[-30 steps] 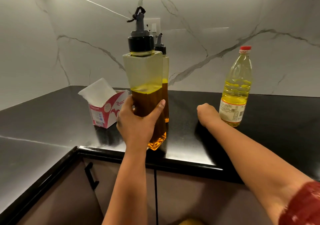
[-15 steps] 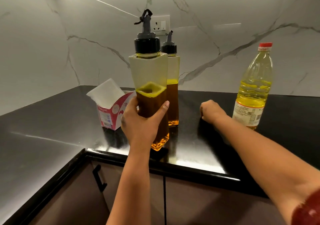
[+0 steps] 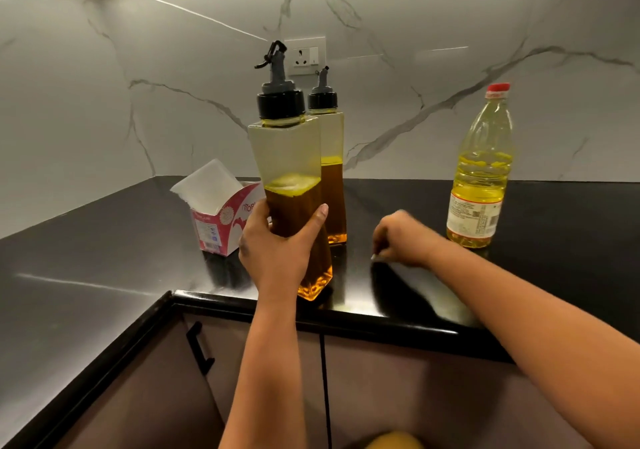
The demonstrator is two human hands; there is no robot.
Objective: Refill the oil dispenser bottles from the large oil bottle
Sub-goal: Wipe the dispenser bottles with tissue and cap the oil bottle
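Note:
My left hand (image 3: 277, 247) grips the lower half of a square clear dispenser bottle (image 3: 287, 157) with a black cap and grey spout, about half full of amber oil. Its base is at the counter's front edge and it leans slightly. A second dispenser bottle (image 3: 332, 192), also about half full, stands just behind it. The large oil bottle (image 3: 481, 178), with a red cap and pale yellow oil, stands upright at the right. My right hand (image 3: 401, 237) hovers low over the counter between the dispensers and the large bottle, blurred, its fingers curled with nothing visible in them.
A pink and white tissue box (image 3: 221, 220) sits left of the dispensers on the black L-shaped counter (image 3: 104, 240). A wall socket (image 3: 304, 55) is on the marble backsplash behind them. Cabinet doors with a black handle (image 3: 199, 348) lie below the counter edge.
The held dispenser has shifted slightly, and its oil surface has moved. My right hand has gone from a resting fist to a blurred, fingers-down pose. The camera view has shifted.

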